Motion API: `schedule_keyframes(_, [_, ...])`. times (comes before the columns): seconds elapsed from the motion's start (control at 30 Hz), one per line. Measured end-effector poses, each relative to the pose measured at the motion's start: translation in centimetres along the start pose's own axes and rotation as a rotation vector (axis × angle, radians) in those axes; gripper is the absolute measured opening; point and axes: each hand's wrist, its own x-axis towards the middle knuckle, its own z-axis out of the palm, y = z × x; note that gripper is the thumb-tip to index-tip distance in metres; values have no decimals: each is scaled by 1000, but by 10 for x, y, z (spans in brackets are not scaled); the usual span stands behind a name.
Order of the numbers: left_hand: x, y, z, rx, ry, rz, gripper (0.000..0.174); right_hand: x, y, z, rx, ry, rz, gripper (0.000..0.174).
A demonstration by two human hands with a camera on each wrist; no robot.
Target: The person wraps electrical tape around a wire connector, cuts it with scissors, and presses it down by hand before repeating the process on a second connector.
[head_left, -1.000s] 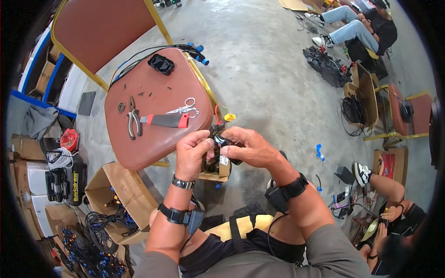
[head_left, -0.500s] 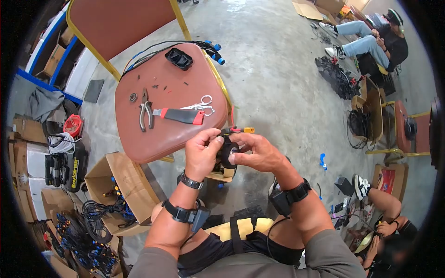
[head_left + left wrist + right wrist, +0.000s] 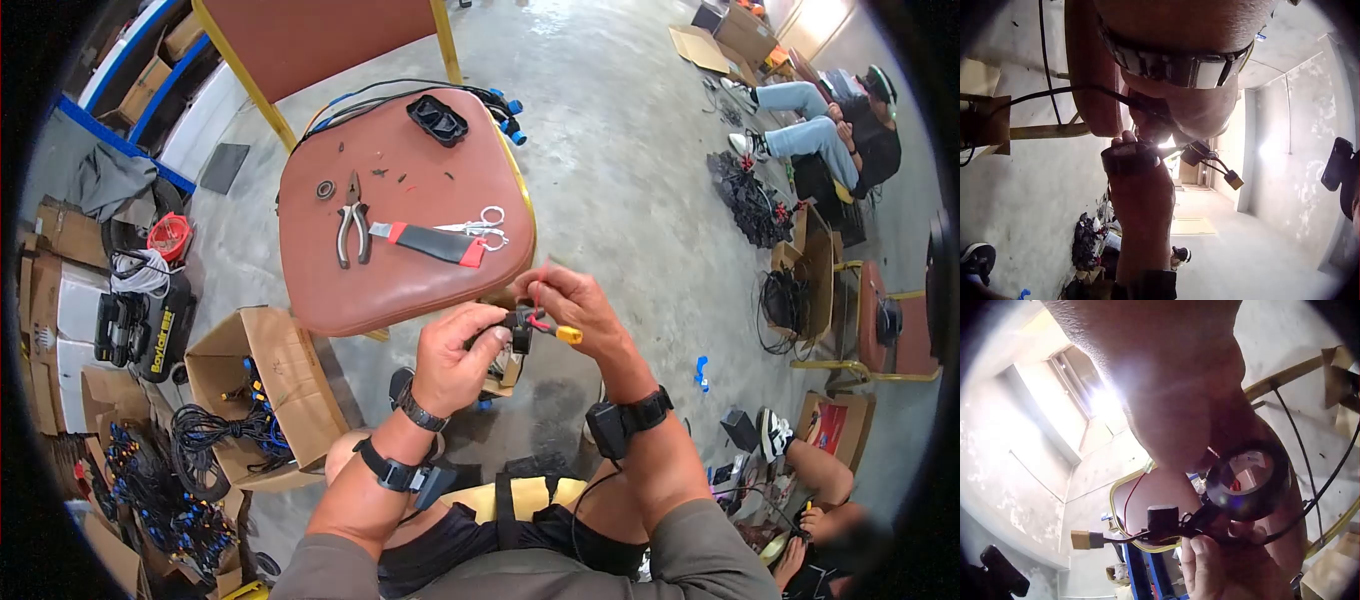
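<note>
In the head view, my left hand (image 3: 455, 355) pinches a black cable bundle between thumb and fingers; the right wrist view shows its fingertips (image 3: 1204, 556) on the cable (image 3: 1235, 537). A yellow connector (image 3: 569, 335) and a small black block (image 3: 1163, 520) stick out from the bundle. A black tape roll (image 3: 1250, 481) is against the bundle between the hands. My right hand (image 3: 585, 315) is just right of it, fingers bent, beside a red wire (image 3: 1127, 503). Whether those fingers grip the roll or wire is unclear.
On the chair seat (image 3: 330, 290) lie pliers (image 3: 354, 225), a red-black cutter (image 3: 430, 242), scissors (image 3: 490, 228), a ring (image 3: 325, 189) and a black tray (image 3: 438, 119). An open carton (image 3: 295, 380) with cables stands left. Two people sit at the right.
The chair and surroundings have shifted right and slightly up in the head view. My right hand has moved up and away from the roll's outer side; the yellow connector now points down and right.
</note>
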Motion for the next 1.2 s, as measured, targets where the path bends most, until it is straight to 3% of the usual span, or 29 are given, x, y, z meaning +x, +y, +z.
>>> schedule_keyframes(0.1, [-4,-1,-5,-5,4,55,19,13,4,2,-22,77,-44,16])
schedule_keyframes(0.17, [-6,-5,-11,-2,7,65,19,21,-1,2,-230,161,-216,19])
schedule_keyframes(0.23, [-6,-9,-18,24,-5,66,19,29,-9,6,-341,180,-224,27])
schedule_keyframes(0.3, [-4,-12,-28,55,22,98,19,38,-10,11,-574,275,-361,34])
schedule_keyframes(0.43, [-2,-17,-41,19,5,115,18,61,-29,20,-616,209,-317,35])
schedule_keyframes(0.5, [-1,-18,-43,-92,2,31,17,77,-34,21,-914,110,-226,30])
schedule_keyframes(0.53, [0,-17,-47,-127,-19,-13,16,82,-36,22,-920,119,-219,30])
schedule_keyframes(0.6, [2,-15,-50,-165,-25,-53,16,89,-40,22,-1147,56,-296,28])
schedule_keyframes(0.73, [3,-19,-54,-203,-23,-113,16,100,-44,19,-1258,27,-245,26])
schedule_keyframes(0.83, [3,-21,-51,-195,-25,-115,17,94,-47,4,-1336,58,-180,38])
schedule_keyframes(0.9, [3,-20,-49,-192,-27,-126,17,71,-58,-9,-808,146,73,44])
schedule_keyframes(0.93, [3,-19,-47,-198,-32,-140,17,61,-46,-22,-502,160,101,42])
schedule_keyframes(0.97, [4,-19,-46,-201,-35,-154,16,47,-33,-33,-496,163,96,42])
schedule_keyframes(1.03, [6,-28,-43,-195,-37,-103,16,15,-14,-38,291,178,104,34])
schedule_keyframes(1.1, [6,-31,-39,-185,-54,-62,15,-4,-2,-39,444,157,69,32])
schedule_keyframes(1.2, [6,-29,-33,-360,-58,-200,18,-19,2,-37,637,141,27,31])
